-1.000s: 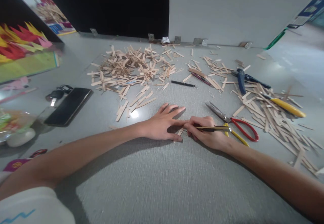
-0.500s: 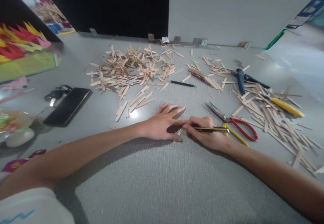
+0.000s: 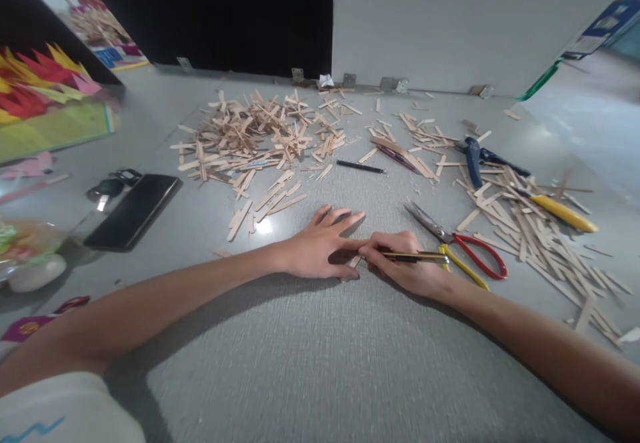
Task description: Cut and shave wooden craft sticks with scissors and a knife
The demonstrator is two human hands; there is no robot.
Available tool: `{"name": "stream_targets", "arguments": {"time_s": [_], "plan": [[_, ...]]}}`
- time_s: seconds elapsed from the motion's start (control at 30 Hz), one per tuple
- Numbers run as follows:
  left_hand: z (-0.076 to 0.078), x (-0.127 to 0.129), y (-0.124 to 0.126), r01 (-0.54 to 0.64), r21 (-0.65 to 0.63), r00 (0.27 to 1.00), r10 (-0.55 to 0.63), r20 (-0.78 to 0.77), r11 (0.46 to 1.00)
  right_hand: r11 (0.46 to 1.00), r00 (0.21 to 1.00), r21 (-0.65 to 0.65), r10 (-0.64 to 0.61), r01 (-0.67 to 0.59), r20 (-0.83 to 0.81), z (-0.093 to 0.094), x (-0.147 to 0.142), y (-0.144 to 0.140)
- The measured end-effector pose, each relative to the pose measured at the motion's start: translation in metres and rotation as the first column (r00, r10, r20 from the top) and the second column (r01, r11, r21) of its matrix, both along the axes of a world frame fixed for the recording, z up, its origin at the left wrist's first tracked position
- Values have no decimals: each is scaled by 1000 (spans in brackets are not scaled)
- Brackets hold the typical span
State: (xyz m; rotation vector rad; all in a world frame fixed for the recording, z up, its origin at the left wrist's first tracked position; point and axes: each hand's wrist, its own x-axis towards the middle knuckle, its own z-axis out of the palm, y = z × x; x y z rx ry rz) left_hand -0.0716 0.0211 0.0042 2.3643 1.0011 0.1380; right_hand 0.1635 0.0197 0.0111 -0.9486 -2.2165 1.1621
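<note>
Your left hand [image 3: 320, 249] lies flat, pinning a wooden stick [image 3: 356, 261] to the bench [image 3: 320, 363]. Beside it, your right hand [image 3: 407, 266] has its grip closed round a yellow-black cutter [image 3: 417, 256].

I can read no text, label, brand or number anywhere here. The poster [image 3: 103, 33] leaning at the far left and the blue sign [image 3: 603, 26] at the far right both carry print, but it is too blurred and small for me to make out. The purple card [image 3: 27, 328] by my left elbow shows a yellow mark I cannot read. The cutter [image 3: 413, 256] my right hand [image 3: 405, 263] grips shows no lettering I can tell, and my sleeve [image 3: 60, 416] bears only a blue zigzag line.
</note>
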Motion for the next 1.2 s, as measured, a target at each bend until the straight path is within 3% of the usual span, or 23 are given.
{"name": "stream_targets", "arguments": {"time_s": [0.33,0.8,0.97,1.2], "plan": [[-3,1,-4,-21,34,1000,21,9,999,980,987,123,158,-154,-23,-7,6,3],[4,3,-3,-31,-50,998,28,-53,998,937,988,314,141,-153,60,-12,3,5],[4,4,-2,-23,-45,996,19,-82,999,939,986,302,163,-166,36,-8,1,5],[3,4,-3,-44,-47,997,41,-65,998,977,997,200,69,-75,38,-8,1,4]]}}
